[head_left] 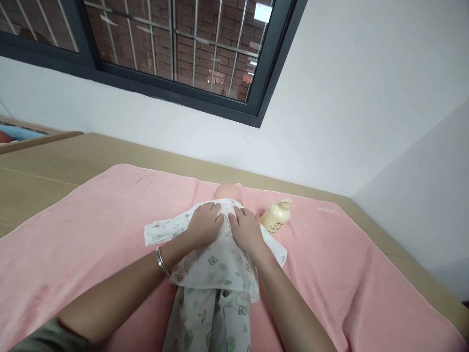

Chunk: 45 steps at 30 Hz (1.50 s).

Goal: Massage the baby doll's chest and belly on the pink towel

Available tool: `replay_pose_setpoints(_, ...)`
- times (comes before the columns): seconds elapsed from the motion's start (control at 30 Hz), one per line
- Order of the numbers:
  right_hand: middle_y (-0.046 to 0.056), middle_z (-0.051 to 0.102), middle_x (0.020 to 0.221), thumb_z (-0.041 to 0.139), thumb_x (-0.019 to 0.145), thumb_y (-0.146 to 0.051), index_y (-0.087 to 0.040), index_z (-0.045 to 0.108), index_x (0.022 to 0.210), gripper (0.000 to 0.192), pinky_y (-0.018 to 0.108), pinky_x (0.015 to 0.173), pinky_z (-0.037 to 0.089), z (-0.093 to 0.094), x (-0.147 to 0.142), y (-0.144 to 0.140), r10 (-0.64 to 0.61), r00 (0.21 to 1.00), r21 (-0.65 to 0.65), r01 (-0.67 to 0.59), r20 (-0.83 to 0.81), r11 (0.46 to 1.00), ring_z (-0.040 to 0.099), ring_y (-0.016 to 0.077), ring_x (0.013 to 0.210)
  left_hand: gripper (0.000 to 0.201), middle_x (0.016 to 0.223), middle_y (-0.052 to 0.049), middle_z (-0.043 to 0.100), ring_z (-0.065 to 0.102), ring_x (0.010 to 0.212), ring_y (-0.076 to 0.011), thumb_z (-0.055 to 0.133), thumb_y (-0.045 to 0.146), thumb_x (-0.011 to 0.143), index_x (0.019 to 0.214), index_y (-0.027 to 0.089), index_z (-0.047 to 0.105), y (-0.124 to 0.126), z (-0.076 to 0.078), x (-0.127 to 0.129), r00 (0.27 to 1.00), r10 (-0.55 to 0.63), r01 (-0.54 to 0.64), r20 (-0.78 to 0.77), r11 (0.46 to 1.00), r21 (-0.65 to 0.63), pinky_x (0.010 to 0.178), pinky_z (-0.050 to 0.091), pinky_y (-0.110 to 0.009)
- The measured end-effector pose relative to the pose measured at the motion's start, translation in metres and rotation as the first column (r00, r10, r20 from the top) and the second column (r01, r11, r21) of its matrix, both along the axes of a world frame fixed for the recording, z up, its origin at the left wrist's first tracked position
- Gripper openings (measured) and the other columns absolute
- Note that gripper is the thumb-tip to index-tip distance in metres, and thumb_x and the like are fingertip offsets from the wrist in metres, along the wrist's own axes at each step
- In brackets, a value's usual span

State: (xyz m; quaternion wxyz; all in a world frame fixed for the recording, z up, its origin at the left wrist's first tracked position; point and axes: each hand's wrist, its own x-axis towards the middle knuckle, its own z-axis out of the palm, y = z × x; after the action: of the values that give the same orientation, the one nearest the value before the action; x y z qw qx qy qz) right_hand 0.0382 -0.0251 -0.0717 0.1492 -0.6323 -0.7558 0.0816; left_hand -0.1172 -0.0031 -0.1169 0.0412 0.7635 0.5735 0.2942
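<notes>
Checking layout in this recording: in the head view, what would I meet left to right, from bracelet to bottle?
Silver bracelet, left hand, right hand, pale yellow bottle. The printed top lies under both hands, so it's left out.

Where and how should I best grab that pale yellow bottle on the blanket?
Probably around the rounded body of the bottle, below its narrow top, with the right hand coming from the right. The body is broad and curved, the top points up, and the printed sleeve lies by its near side, while pink blanket borders its right.
</notes>
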Motion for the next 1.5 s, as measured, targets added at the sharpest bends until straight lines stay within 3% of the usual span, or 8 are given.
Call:
replay_pose_setpoints(0.23, 0.023, 0.045, 0.154, 0.03, 0.106, -0.032, -0.007, 0.046, 0.15, 0.053, 0.052, 0.123, 0.021, -0.002, -0.021, -0.019, 0.05, 0.998, 0.021, -0.051, 0.047, 0.998, 0.035, 0.0334, 0.149, 0.032, 0.124, -0.017, 0.068, 0.06, 0.118, -0.0326, 0.037, 0.024, 0.097, 0.106, 0.017, 0.067, 0.006, -0.004, -0.007, 0.987, -0.086, 0.093, -0.132, 0.995, 0.046, 0.104, 0.044, -0.05)
replay_pose_setpoints(0.5, 0.022, 0.039, 0.159, 0.031, 0.106, -0.04, -0.005, 0.043, 0.151, 0.058, 0.048, 0.122, 0.026, -0.005, 0.002, 0.009, -0.005, 1.0, -0.048, 0.004, -0.025, 0.999, 0.031, 0.0333, 0.151, 0.046, 0.143, -0.024, 0.057, 0.05, 0.136, -0.0389, 0.041, 0.028, 0.097, 0.138, 0.011, 0.054, -0.031, -0.009, 0.025, 0.994, 0.085, -0.073, -0.07, 0.985, 0.159, 0.113, 0.035, -0.058)
replay_pose_setpoints(0.7, 0.029, 0.049, 0.149, 0.034, 0.102, -0.024, -0.001, 0.041, 0.151, 0.055, 0.05, 0.117, 0.032, 0.012, -0.02, -0.031, 0.038, 0.973, -0.023, -0.033, 0.226, 0.999, 0.045, 0.0375, 0.142, 0.038, 0.131, -0.023, 0.064, 0.056, 0.127, -0.0369, 0.04, 0.027, 0.097, 0.126, 0.013, 0.06, -0.005, -0.005, 0.003, 0.999, -0.049, 0.048, 0.016, 0.998, 0.042, 0.106, 0.043, -0.057)
replay_pose_setpoints(0.77, 0.029, 0.051, 0.147, 0.037, 0.102, -0.026, -0.001, 0.042, 0.151, 0.055, 0.049, 0.115, 0.034, 0.015, -0.022, -0.036, 0.059, 0.965, -0.028, -0.054, 0.254, 0.998, 0.046, 0.0386, 0.141, 0.04, 0.131, -0.024, 0.063, 0.056, 0.128, -0.0374, 0.036, 0.027, 0.098, 0.127, 0.012, 0.059, -0.001, -0.005, 0.002, 1.0, -0.026, 0.025, 0.01, 1.0, 0.011, 0.106, 0.042, -0.059)
replay_pose_setpoints(0.9, 0.02, 0.065, 0.131, 0.03, 0.104, -0.023, -0.009, 0.06, 0.129, 0.042, 0.041, 0.11, 0.038, 0.013, -0.008, -0.015, 0.09, 0.986, -0.023, -0.088, 0.139, 0.996, 0.053, 0.0311, 0.132, 0.048, 0.143, -0.029, 0.054, 0.047, 0.138, -0.0439, 0.038, 0.027, 0.097, 0.138, 0.006, 0.053, -0.023, -0.007, 0.019, 0.995, 0.079, -0.076, -0.054, 0.996, 0.044, 0.108, 0.038, -0.065)
replay_pose_setpoints(1.03, 0.016, 0.064, 0.133, 0.028, 0.105, -0.024, -0.013, 0.064, 0.118, 0.04, 0.038, 0.111, 0.036, 0.003, 0.007, 0.012, 0.043, 0.999, -0.015, -0.043, 0.024, 0.999, 0.054, 0.0256, 0.129, 0.054, 0.149, -0.03, 0.05, 0.044, 0.141, -0.0448, 0.045, 0.023, 0.092, 0.142, 0.005, 0.05, -0.045, -0.006, 0.031, 0.989, 0.045, -0.032, -0.141, 0.995, 0.097, 0.112, 0.035, -0.062)
replay_pose_setpoints(1.3, 0.022, 0.064, 0.133, 0.03, 0.105, -0.027, -0.009, 0.063, 0.125, 0.042, 0.046, 0.11, 0.035, 0.006, -0.009, -0.011, -0.01, 0.981, 0.013, 0.007, 0.192, 1.0, 0.055, 0.0321, 0.129, 0.053, 0.146, -0.027, 0.054, 0.046, 0.139, -0.0406, 0.036, 0.031, 0.099, 0.141, 0.003, 0.051, -0.014, -0.003, 0.01, 0.998, 0.037, -0.037, -0.057, 0.999, -0.005, 0.113, 0.035, -0.058)
replay_pose_setpoints(1.5, 0.021, 0.063, 0.136, 0.034, 0.103, -0.023, -0.009, 0.062, 0.125, 0.039, 0.041, 0.108, 0.038, 0.011, -0.01, -0.01, 0.024, 0.985, -0.018, -0.021, 0.17, 1.0, 0.055, 0.0309, 0.129, 0.052, 0.145, -0.024, 0.056, 0.046, 0.138, -0.0407, 0.037, 0.031, 0.099, 0.141, 0.004, 0.053, -0.015, -0.007, 0.013, 0.997, 0.053, -0.052, -0.063, 0.998, 0.026, 0.114, 0.033, -0.059)
